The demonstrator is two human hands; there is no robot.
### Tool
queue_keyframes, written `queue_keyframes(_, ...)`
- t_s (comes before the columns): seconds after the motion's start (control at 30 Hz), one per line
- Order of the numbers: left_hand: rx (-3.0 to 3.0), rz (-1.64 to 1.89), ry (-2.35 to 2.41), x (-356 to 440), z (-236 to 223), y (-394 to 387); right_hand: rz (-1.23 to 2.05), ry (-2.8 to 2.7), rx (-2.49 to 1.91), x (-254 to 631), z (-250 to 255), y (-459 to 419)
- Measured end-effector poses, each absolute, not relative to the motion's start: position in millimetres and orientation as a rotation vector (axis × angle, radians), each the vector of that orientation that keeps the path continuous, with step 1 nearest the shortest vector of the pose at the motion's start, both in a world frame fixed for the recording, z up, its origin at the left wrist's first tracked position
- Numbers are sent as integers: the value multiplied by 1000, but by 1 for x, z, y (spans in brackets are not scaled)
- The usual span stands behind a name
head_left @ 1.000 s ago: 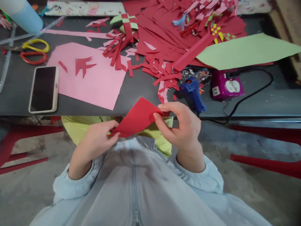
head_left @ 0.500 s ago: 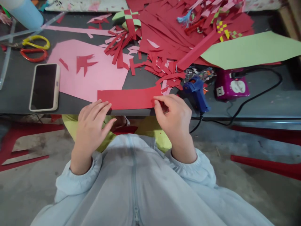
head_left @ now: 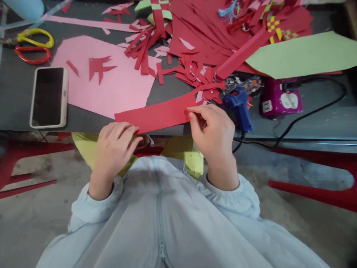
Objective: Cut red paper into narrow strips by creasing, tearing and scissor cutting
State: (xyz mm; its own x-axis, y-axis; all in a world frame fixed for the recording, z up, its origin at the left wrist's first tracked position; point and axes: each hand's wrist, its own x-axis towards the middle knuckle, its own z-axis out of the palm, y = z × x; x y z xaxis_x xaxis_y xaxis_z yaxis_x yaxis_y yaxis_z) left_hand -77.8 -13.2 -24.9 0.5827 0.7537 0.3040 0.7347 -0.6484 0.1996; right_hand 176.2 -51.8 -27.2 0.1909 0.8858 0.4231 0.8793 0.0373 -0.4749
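A red paper strip [head_left: 161, 111] lies along the table's near edge, its right end tilted away from me. My right hand [head_left: 213, 130] pinches the strip's right end between thumb and forefinger. At the near left edge of the strip, my left hand [head_left: 118, 143] has its fingers bent over the paper and the thumb close beneath them; the fingertips are partly hidden. Under the strip's left end is a large pink paper sheet [head_left: 106, 85], with a jagged red scrap [head_left: 96, 67] on it.
A phone [head_left: 48, 97] and scissors [head_left: 35, 46] lie at left. Red paper scraps [head_left: 195, 72] pile up beyond the strip. On the right are a blue glue gun [head_left: 241, 108], a purple box [head_left: 280, 100] with a black cable, and a green paper sheet [head_left: 304, 56].
The strip has turned, its right end going away from me and its left end nearer. My left thumb has drawn in toward the fingers. The whole view has shifted slightly.
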Motion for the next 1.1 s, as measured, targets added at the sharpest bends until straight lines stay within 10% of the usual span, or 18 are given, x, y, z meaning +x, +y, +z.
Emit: queue_keyframes(1.1, 2736, 1144, 1163, -58, -52, -61, 320, -2089, -1497, 119, -30, -24)
